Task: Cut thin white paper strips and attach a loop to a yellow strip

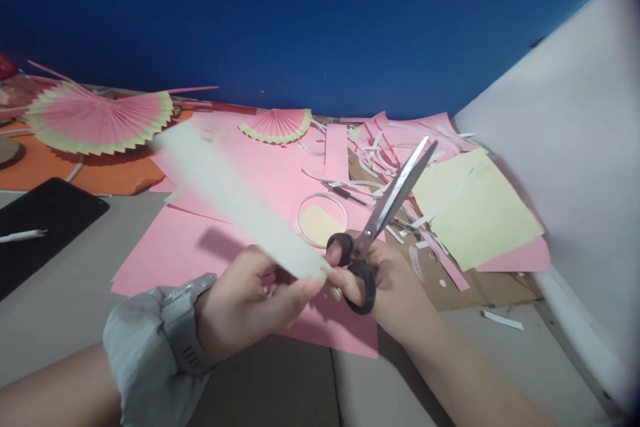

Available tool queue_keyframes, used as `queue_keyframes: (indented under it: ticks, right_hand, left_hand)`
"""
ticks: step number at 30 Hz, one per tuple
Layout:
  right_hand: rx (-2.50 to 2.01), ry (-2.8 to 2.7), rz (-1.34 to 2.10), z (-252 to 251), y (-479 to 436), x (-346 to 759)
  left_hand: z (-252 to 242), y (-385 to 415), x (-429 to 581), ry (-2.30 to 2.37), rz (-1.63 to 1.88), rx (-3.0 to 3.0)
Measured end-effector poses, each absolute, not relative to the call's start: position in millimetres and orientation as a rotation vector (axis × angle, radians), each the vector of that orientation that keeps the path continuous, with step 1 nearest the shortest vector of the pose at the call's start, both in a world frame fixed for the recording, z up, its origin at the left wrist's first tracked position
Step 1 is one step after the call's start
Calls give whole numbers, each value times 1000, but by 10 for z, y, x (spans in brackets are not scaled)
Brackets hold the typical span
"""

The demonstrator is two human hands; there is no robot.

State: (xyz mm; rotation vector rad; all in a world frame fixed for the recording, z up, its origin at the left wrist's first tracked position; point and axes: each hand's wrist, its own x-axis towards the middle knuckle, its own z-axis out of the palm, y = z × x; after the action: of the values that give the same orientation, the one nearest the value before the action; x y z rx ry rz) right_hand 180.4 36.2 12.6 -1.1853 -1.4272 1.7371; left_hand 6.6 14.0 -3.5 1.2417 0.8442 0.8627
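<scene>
**A Long Cream Paper Strip (245, 203) Is Held Above Flat Pink Paper Sheets (160, 247)**

The left hand (263, 307) is nearly closed, with the thumb pressing the near end of the strip against the bent fingers. The far end rises away to the left and is blurred. The right hand (387, 273) is partly curled and carries metal scissors with black handles (370, 233); its fingers pass through the loops, and the blades point up, slightly apart. Its fingertips meet the same end of the strip, but I cannot tell if they grip it.

On the left wrist there is a pale grey strap with dark slots (187, 340), beside a grey cloth band (143, 347). Beyond the hands lies a thin white ring (299, 219). Two pink pleated paper fans with yellow-green edges (100, 120) stand farther back. To the right, a pale yellow sheet (475, 210) partly covers brown cardboard (480, 290), whose small faint marks I cannot read.
</scene>
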Motion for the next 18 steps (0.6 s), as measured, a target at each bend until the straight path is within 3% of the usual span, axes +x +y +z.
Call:
queue_keyframes:
  ticks: [12,18]
  right_hand:
    - [-1159,-1628,1651,74,352,1854]
    - [-937,-1660,1907,125,280,1841]
  left_hand:
    - [-18,123,100,881,821,1425]
    - [-79,106,33,1133,945,1363]
